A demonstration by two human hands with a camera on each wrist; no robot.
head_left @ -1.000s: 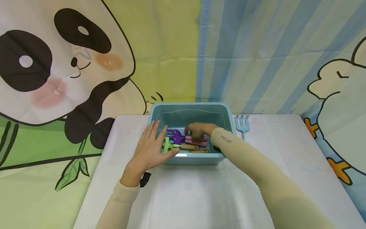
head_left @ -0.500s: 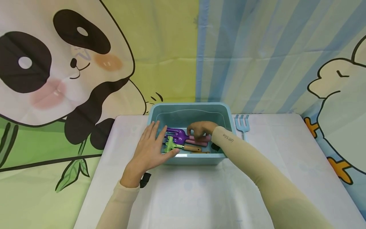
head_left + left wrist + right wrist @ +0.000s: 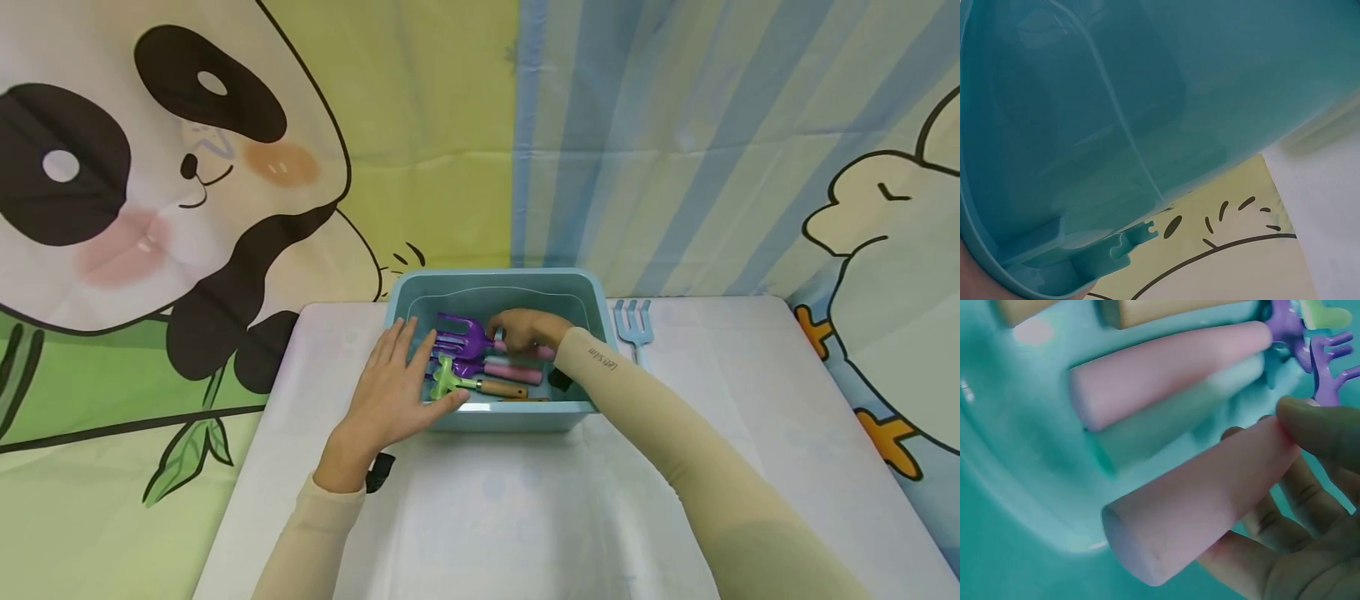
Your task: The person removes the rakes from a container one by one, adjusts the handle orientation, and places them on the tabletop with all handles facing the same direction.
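Inside the light blue bin [image 3: 495, 420], my right hand [image 3: 527, 327] grips a small purple hand fork [image 3: 463, 336] by its pink handle. The right wrist view shows that handle [image 3: 1197, 494] between thumb and fingers, tilted over the bin floor. Below it lies a second purple tool with a pink handle [image 3: 513, 373], and a pale teal handle [image 3: 1179, 422] alongside. Nearer me is a green rake-like tool [image 3: 444, 379] with a wooden handle; another wooden handle [image 3: 525, 399] shows at the front wall. Across the bin's left rim my left hand [image 3: 390, 387] rests, fingers straight and spread.
A light blue hand fork [image 3: 636, 323] lies on the white table [image 3: 510, 517] to the right of the bin. Close behind the bin hangs a printed cloth [image 3: 450, 150] with a panda and stripes. The left wrist view is mostly the bin's blue wall [image 3: 1147, 106].
My right hand has drawn one purple fork up and toward the bin's back, apart from the other purple tool. The green tool has shifted slightly right. My left hand stays at the rim.
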